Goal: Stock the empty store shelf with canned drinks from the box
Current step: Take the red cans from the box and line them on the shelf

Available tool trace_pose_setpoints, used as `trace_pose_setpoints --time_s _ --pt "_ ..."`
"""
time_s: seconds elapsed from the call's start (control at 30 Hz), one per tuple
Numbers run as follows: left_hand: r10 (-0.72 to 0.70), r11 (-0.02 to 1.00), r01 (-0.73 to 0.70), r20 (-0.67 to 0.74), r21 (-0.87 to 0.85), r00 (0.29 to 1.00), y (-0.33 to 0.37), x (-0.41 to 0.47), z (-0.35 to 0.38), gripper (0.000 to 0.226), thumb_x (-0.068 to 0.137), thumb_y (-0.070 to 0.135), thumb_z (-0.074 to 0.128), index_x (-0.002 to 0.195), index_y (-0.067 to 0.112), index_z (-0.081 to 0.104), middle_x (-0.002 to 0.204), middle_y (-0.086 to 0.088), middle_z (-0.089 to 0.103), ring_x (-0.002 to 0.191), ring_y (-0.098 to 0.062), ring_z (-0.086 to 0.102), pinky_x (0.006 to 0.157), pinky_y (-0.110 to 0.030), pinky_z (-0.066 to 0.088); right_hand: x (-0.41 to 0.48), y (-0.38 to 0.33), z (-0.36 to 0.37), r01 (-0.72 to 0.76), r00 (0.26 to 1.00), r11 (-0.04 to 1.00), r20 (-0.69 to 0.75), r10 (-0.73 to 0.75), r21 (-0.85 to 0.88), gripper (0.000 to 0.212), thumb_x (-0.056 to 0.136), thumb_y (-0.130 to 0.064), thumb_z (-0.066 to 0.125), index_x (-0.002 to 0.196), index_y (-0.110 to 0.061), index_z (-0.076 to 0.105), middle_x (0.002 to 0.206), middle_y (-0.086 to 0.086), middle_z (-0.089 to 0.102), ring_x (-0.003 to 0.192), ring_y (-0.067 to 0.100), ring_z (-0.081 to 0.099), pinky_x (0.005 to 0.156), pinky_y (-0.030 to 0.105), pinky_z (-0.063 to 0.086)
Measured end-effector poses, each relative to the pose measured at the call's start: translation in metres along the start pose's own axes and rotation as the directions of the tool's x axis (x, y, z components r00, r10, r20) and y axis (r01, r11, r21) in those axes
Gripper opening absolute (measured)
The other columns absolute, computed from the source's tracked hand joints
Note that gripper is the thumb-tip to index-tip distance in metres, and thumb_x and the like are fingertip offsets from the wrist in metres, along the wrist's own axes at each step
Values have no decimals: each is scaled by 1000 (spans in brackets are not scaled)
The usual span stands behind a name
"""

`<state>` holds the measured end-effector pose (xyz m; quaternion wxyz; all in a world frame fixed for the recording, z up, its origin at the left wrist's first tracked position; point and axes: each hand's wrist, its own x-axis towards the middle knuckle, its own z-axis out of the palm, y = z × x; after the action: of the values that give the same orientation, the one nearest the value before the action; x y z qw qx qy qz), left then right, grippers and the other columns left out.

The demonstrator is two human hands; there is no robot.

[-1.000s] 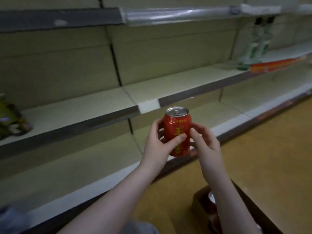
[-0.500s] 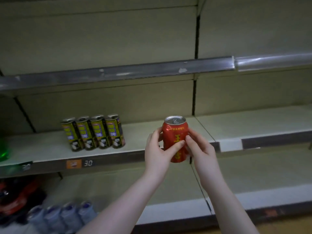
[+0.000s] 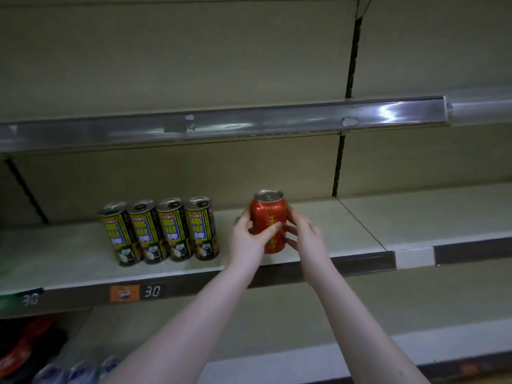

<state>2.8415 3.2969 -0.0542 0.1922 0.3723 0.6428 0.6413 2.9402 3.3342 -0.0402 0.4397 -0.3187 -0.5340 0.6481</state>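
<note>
Back wall (image 3: 177, 65): big and pale, it stands behind the red can (image 3: 267, 217).
Top shelf (image 3: 249, 124): its shiny grey front edge runs high above the red can.
Middle shelf (image 3: 55, 250): pale and flat, it lies right under the red can. I cannot tell if the can's bottom touches it.
Left hand (image 3: 249, 242): it holds the left side of the red can, with the thumb across the front and the fingers curled round the back.
Right hand (image 3: 307, 239): it holds the right side of the red can, with the fingers bent against it.
Four yellow cans (image 3: 160, 231): they stand up in a tight row, near the red can on its left.
Red can: it stands up straight between both hands, with yellow writing on it and a silver top.
Blurry bottles (image 3: 74, 370): far below the red can, to the left.
Price tag (image 3: 138, 292): orange and dark with "30" on it, below and left of the red can.
</note>
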Motion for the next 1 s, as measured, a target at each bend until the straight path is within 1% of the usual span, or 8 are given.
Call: trace_pose_setpoints --time_s 0.1,0.17,0.5,0.6,0.73,0.83,0.9,1.0 --pt "-13 1000 14 -8 12 1000 -9 13 0 55 72 22 79 122 18 57 119 -4 60 106 -19 59 90 -28 45 12 4 5 -4 1000 1000 -1 4 -12 20 98 -31 39 101 -26 59 94 -9 59 87 3 57 71 18 47" --pt "-25 1000 25 -15 -1 1000 -16 20 1 59 71 21 79 125 18 55 123 -3 59 109 -21 59 96 -32 45 18 8 7 -14 1000 1000 0 14 -22 20 98 -32 39 96 -28 58 93 -10 58 85 0 56 67 17 45" --pt "-106 994 106 4 -42 994 -42 34 9 61 72 17 78 128 23 52 128 -3 56 112 -23 57 100 -38 44 37 28 7 -74 997 997 5 74 -16 27 100 -31 34 113 -20 56 99 -4 60 87 1 57 67 16 47" --pt "-98 995 98 -5 -29 995 -48 35 9 61 72 16 78 127 23 53 127 -4 56 111 -24 57 99 -38 45 40 33 7 -90 996 996 0 90 -20 31 99 -33 35 117 -20 56 108 1 60 89 4 57 77 24 47" --pt "-86 996 86 13 -9 996 -53 36 7 63 71 16 79 127 24 52 127 -5 55 111 -26 58 99 -41 46 39 39 7 -76 997 997 -12 76 -14 34 99 -31 35 122 -17 55 115 6 59 93 7 58 77 23 48" --pt "-112 993 109 48 49 993 -51 34 5 84 65 28 83 138 21 41 133 -4 53 117 -25 55 103 -42 43 35 41 6 -72 997 997 -28 72 -31 39 99 -32 36 132 -16 48 133 8 53 116 19 53 93 29 42" --pt "-104 991 100 48 84 993 -48 30 3 95 64 30 83 143 18 32 140 -4 48 125 -23 50 107 -38 39 32 40 4 -45 997 998 -67 42 -36 40 99 -31 38 135 -16 46 138 4 49 127 19 45 100 29 36" --pt "-17 996 17 -2 92 1000 -40 20 -2 81 71 23 79 140 16 37 142 -2 45 131 -20 43 108 -34 35 23 34 -2 3 996 1000 -94 -5 -23 38 98 -33 42 132 -18 48 138 0 50 130 17 44 108 32 33"
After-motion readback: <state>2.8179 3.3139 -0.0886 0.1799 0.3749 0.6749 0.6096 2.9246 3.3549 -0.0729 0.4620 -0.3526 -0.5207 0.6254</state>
